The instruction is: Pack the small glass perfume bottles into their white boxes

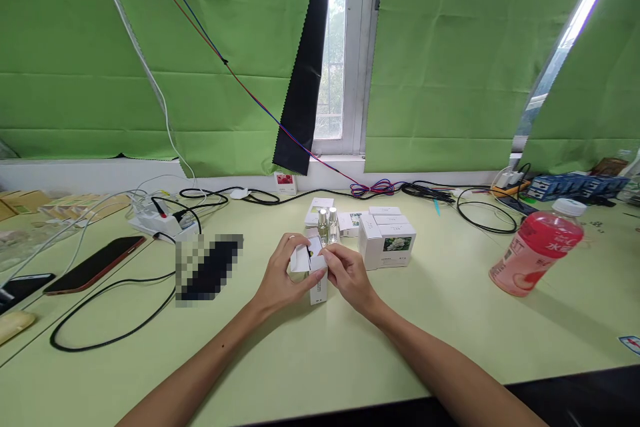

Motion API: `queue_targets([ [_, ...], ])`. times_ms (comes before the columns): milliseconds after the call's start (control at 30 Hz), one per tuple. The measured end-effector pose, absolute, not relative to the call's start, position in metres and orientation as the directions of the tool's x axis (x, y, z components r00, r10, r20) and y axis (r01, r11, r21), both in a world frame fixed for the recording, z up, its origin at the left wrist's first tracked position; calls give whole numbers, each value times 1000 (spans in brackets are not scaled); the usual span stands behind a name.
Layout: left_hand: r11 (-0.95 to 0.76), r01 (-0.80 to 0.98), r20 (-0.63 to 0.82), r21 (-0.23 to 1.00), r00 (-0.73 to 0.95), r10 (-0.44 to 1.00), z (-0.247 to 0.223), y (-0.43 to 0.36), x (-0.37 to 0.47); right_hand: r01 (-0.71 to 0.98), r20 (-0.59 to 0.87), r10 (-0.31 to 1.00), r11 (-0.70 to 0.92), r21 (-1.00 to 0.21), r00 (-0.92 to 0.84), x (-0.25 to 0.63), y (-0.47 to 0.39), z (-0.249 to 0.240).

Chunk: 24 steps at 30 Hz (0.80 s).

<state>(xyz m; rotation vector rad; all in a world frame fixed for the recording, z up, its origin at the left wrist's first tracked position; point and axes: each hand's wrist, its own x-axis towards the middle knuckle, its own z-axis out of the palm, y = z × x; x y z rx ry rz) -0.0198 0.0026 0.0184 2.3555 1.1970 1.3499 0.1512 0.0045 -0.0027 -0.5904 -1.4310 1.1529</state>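
Observation:
A small white carton stands upright on the table with its top flaps open. My left hand is wrapped round its left side, with the thumb across the front near the top. My right hand pinches at the carton's upper right edge; its fingertips partly hide what they grip. Just behind the carton stand two small glass bottles with silvery caps. To the right of my right hand sit several closed white boxes, the front one with a picture of white flowers.
A pink drink bottle stands at the right. Phones, a power strip and looped black cables lie at the left. More cable coils run along the wall. Blue packages sit at the far right.

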Motion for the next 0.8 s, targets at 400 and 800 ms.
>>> queue_targets([
  [400, -668, 505, 655, 546, 239, 717, 18, 4, -20, -195, 456, 861, 419, -887, -223, 151, 2, -2],
  [800, -681, 461, 652, 569, 252, 715, 13, 5, -22, -172, 459, 882, 438, -882, -107, 150, 3, -3],
])
